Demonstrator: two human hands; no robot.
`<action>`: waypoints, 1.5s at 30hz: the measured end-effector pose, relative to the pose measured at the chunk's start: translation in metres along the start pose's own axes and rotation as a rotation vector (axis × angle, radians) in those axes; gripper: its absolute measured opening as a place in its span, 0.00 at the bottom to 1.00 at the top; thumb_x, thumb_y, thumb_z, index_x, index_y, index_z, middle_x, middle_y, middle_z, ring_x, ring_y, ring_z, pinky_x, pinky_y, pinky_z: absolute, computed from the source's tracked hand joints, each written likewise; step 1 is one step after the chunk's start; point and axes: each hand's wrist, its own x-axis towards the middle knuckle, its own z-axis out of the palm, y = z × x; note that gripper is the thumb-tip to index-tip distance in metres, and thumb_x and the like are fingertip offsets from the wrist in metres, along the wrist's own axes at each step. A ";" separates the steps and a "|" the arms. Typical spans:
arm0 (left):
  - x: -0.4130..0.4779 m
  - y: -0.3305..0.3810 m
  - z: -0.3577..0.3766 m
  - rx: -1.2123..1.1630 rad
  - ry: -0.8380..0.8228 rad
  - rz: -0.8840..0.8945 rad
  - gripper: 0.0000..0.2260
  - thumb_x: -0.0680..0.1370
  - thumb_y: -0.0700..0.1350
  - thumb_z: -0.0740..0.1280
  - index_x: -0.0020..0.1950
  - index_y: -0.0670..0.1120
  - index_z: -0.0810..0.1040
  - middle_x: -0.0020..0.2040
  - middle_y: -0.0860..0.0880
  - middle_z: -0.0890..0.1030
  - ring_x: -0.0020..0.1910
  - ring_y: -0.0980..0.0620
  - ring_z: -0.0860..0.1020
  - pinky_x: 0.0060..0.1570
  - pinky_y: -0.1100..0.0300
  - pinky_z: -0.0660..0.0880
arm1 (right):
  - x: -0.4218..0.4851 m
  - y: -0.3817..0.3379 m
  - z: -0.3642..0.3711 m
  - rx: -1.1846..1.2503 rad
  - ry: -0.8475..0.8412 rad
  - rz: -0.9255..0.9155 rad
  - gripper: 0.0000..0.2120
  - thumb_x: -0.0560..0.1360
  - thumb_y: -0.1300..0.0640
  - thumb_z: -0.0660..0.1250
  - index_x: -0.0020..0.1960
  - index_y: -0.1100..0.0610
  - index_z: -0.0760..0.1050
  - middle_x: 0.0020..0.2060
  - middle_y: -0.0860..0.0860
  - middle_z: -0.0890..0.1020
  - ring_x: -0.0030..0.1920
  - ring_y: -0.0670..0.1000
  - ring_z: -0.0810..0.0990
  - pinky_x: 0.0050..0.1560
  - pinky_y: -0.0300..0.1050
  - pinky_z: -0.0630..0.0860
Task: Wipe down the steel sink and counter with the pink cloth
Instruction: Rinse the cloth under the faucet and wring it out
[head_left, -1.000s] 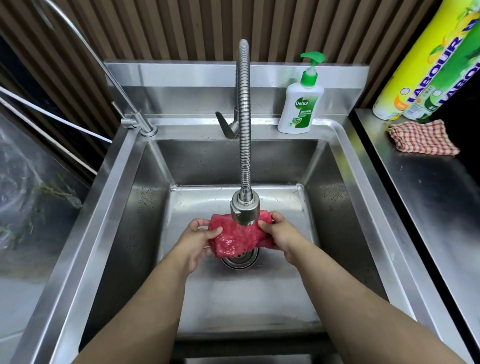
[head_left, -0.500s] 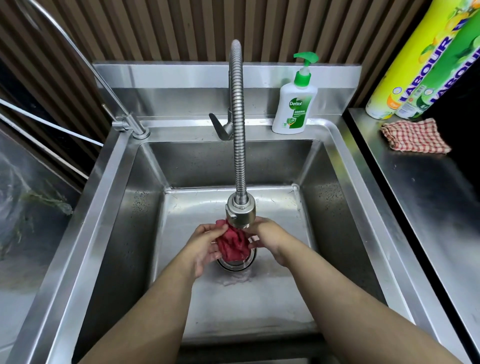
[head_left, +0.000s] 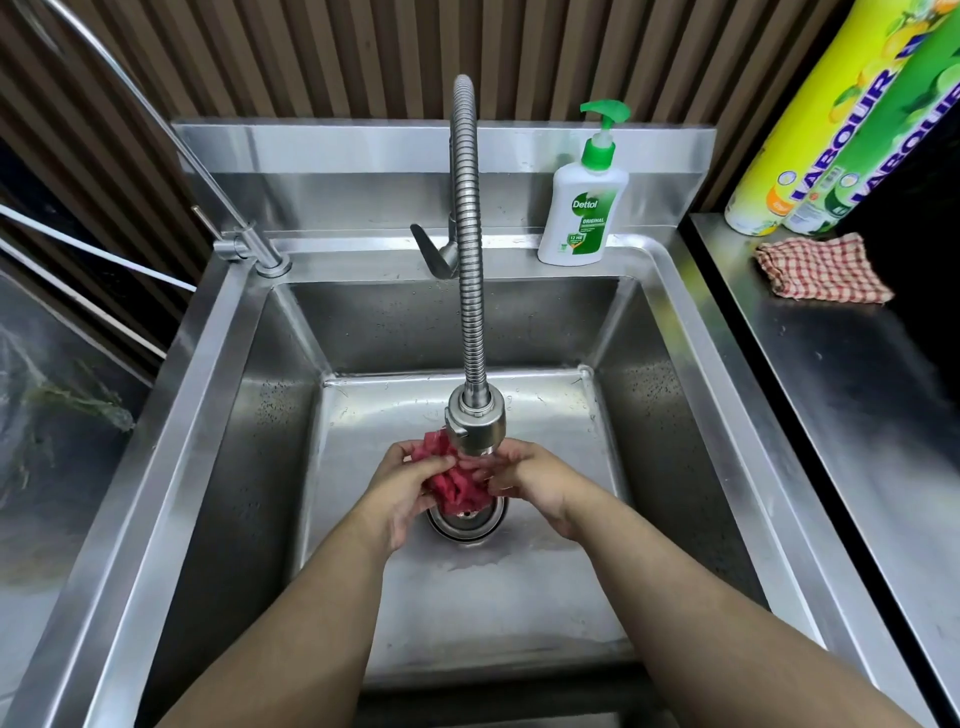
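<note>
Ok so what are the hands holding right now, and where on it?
Both hold the pink cloth, bunched up under the faucet head above the drain. The left hand grips its left side, the right hand its right side.

Cloth (head_left: 456, 480): pink, bunched, over the drain (head_left: 467, 525), under the tap head (head_left: 475, 423).
Left hand (head_left: 402, 486): gripping cloth.
Right hand (head_left: 535, 480): gripping cloth.
Soap bottle (head_left: 582, 208): sink (head_left: 208, 415) rim, behind drain.
Checked rag (head_left: 823, 270): counter (head_left: 857, 415), right of drain.

A kitchen: steel sink (head_left: 218, 395), flexible tap (head_left: 467, 234), soap bottle (head_left: 582, 208).
</note>
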 end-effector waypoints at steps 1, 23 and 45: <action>0.000 0.001 0.000 -0.006 0.014 0.020 0.12 0.71 0.34 0.69 0.47 0.47 0.70 0.43 0.45 0.80 0.38 0.51 0.81 0.32 0.60 0.76 | 0.000 0.000 -0.001 0.050 0.033 -0.022 0.22 0.70 0.76 0.55 0.56 0.60 0.76 0.44 0.48 0.81 0.44 0.46 0.78 0.45 0.38 0.73; -0.009 0.007 -0.014 -0.119 -0.149 0.004 0.23 0.64 0.39 0.74 0.58 0.41 0.74 0.54 0.41 0.82 0.50 0.46 0.82 0.40 0.57 0.80 | 0.015 -0.003 -0.003 -0.107 0.166 0.137 0.11 0.75 0.62 0.66 0.57 0.55 0.75 0.45 0.50 0.81 0.40 0.43 0.76 0.37 0.36 0.68; -0.014 0.012 -0.019 -0.163 -0.290 -0.029 0.22 0.67 0.39 0.71 0.60 0.37 0.74 0.54 0.39 0.81 0.51 0.45 0.81 0.46 0.54 0.79 | 0.119 -0.201 0.003 -0.424 0.198 -0.238 0.14 0.77 0.46 0.60 0.56 0.53 0.76 0.53 0.46 0.79 0.35 0.40 0.69 0.33 0.36 0.65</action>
